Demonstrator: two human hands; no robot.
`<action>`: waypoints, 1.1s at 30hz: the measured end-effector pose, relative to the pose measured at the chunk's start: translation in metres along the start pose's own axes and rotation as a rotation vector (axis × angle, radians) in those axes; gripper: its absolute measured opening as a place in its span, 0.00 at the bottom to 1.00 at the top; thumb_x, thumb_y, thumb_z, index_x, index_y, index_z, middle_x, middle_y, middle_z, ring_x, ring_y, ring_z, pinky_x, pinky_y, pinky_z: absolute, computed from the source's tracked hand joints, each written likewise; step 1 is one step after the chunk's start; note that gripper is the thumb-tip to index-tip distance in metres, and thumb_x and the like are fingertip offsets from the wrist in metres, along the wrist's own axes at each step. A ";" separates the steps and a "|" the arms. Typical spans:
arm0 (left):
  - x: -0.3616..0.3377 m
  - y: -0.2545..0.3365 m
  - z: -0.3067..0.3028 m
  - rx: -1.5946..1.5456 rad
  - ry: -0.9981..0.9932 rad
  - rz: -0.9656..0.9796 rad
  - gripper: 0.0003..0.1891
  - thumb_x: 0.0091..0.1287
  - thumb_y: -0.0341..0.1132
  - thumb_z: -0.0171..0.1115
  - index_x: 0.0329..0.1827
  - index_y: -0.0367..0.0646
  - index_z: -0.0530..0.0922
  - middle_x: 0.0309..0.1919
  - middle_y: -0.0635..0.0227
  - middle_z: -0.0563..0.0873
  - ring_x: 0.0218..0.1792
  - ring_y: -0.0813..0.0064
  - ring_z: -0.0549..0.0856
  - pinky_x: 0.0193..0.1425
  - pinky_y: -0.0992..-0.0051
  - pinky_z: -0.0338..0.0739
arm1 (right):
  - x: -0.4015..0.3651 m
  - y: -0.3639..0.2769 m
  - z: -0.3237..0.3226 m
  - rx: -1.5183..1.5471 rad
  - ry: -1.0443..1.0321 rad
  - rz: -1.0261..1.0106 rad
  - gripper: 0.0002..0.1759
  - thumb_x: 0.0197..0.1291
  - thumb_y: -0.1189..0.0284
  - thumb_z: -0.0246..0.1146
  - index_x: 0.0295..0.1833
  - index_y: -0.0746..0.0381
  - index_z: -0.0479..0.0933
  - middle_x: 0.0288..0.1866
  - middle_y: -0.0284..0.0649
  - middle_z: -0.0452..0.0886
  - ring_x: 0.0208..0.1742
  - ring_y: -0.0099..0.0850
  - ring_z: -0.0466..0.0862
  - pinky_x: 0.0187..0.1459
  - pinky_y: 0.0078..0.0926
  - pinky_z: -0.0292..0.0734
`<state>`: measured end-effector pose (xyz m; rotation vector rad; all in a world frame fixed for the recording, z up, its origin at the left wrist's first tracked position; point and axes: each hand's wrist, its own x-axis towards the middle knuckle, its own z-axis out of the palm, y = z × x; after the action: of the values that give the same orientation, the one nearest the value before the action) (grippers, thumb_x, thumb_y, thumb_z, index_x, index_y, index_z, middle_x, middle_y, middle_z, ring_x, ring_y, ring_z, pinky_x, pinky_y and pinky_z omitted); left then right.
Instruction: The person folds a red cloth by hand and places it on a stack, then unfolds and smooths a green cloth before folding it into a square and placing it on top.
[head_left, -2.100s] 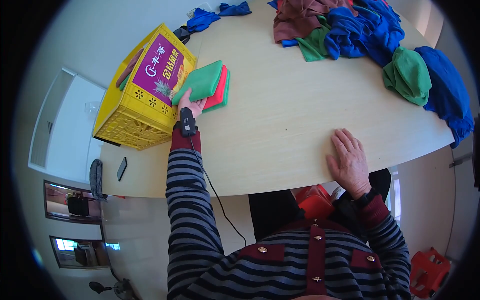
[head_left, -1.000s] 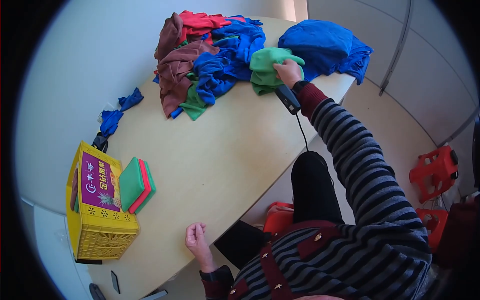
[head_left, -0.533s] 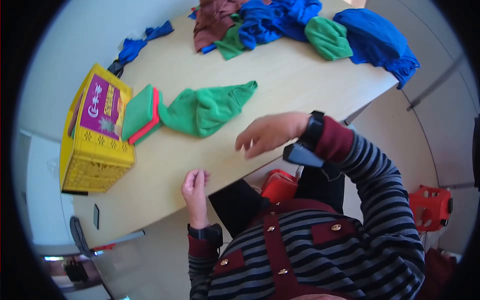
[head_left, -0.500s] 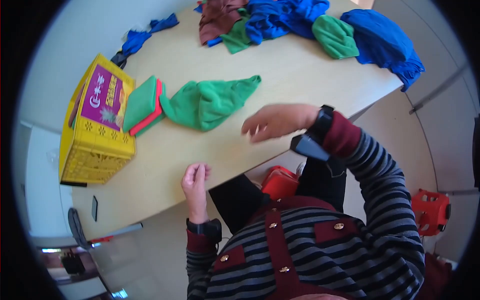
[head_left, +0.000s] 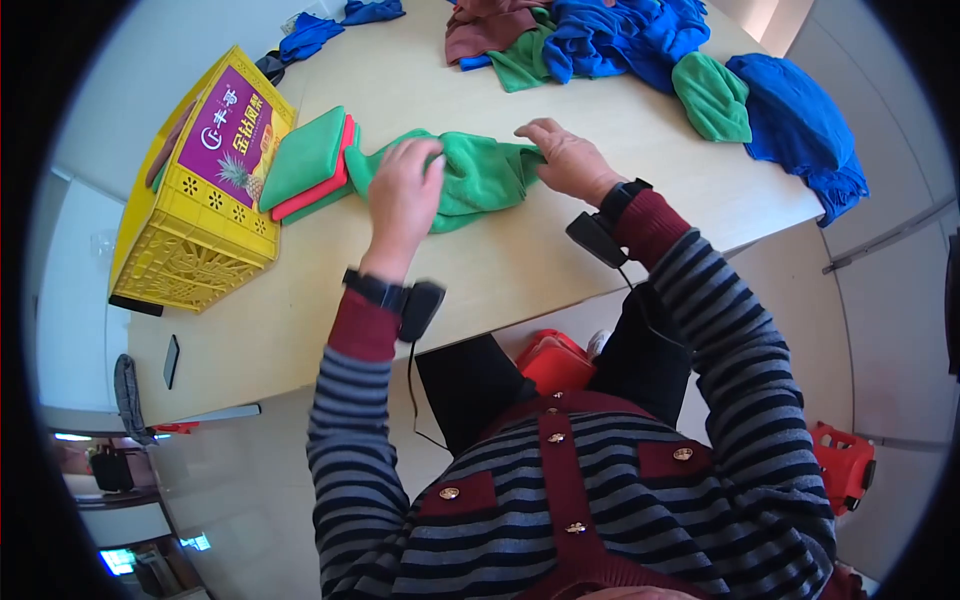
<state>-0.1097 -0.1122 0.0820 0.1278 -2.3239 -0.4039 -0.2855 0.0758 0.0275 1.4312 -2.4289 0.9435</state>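
Observation:
A crumpled green cloth lies on the table between my hands. My left hand is over its left part, fingers bent and thumb apart; whether the fingertips touch the cloth is hard to see. At the cloth's right end, my right hand has its lower fingers closed on the edge, with the forefinger stretched out above. Just left of the cloth sits a stack of folded cloths, with a green one on top of a red one.
A yellow crate with a purple label stands on the left. At the back lie blue cloths, a brown cloth and another green cloth. A larger blue heap is at the right edge. A phone lies at the front left.
My left hand has moved up from the table's front edge to the green cloth. My right hand has reached the cloth's right end, whose pointed tip has changed shape. The view has shifted slightly.

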 end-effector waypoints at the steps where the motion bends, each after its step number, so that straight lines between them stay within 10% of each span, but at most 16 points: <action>1: 0.017 -0.002 0.012 0.090 0.022 0.136 0.11 0.65 0.30 0.67 0.49 0.37 0.83 0.46 0.60 0.89 0.52 0.58 0.86 0.55 0.64 0.79 | 0.006 0.003 0.005 -0.022 -0.010 0.016 0.11 0.60 0.76 0.60 0.45 0.59 0.85 0.48 0.41 0.86 0.58 0.46 0.84 0.59 0.41 0.80; 9: 0.032 -0.016 0.065 0.206 -0.540 0.022 0.15 0.57 0.32 0.70 0.47 0.40 0.82 0.44 0.59 0.87 0.54 0.53 0.82 0.62 0.57 0.73 | -0.010 0.009 -0.016 -0.044 -0.011 -0.055 0.05 0.58 0.73 0.64 0.39 0.60 0.83 0.45 0.41 0.85 0.52 0.46 0.84 0.55 0.44 0.80; 18: -0.039 0.014 -0.030 -0.199 -0.279 0.058 0.15 0.50 0.17 0.65 0.39 0.42 0.78 0.31 0.66 0.79 0.42 0.59 0.82 0.61 0.61 0.74 | -0.056 0.018 -0.030 0.124 -0.050 -0.137 0.12 0.59 0.75 0.68 0.48 0.60 0.79 0.46 0.41 0.84 0.49 0.43 0.84 0.53 0.36 0.81; 22: -0.064 0.028 -0.056 -0.157 -0.355 0.012 0.15 0.52 0.17 0.66 0.41 0.41 0.79 0.32 0.65 0.80 0.42 0.60 0.82 0.65 0.60 0.74 | -0.050 0.006 -0.029 0.206 -0.080 0.083 0.18 0.59 0.73 0.69 0.56 0.59 0.79 0.49 0.41 0.84 0.53 0.42 0.83 0.58 0.36 0.79; 33: -0.048 0.030 -0.116 -0.417 -0.011 -0.176 0.09 0.66 0.21 0.67 0.48 0.39 0.81 0.42 0.71 0.82 0.47 0.79 0.80 0.60 0.78 0.72 | -0.046 -0.011 -0.029 -0.176 -0.237 -0.106 0.16 0.59 0.67 0.67 0.53 0.57 0.83 0.53 0.40 0.84 0.60 0.43 0.80 0.63 0.39 0.75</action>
<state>0.0071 -0.1024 0.1364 0.1250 -2.1942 -0.9676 -0.2569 0.1230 0.0350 1.6696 -2.4928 0.5492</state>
